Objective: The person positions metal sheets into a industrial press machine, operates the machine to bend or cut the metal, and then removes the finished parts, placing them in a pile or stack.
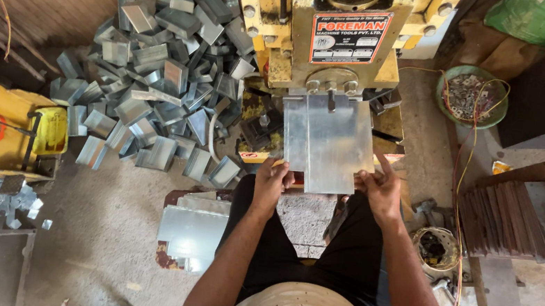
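A flat shiny metal sheet [333, 143] lies under the yellow press machine [330, 34], its far edge at the press tool. My left hand [272, 181] grips the sheet's near left corner. My right hand [379, 188] pinches the near right corner, index finger raised along the edge. A second narrower metal strip [291, 131] lies along the sheet's left side. I sit in front of the press, legs in dark trousers below the sheet.
A heap of bent metal channel pieces [155, 81] covers the floor at left. A stack of flat metal sheets [192, 230] sits by my left knee. A green bowl of small scraps [471, 95] and a wooden bench with tools [522, 228] stand right.
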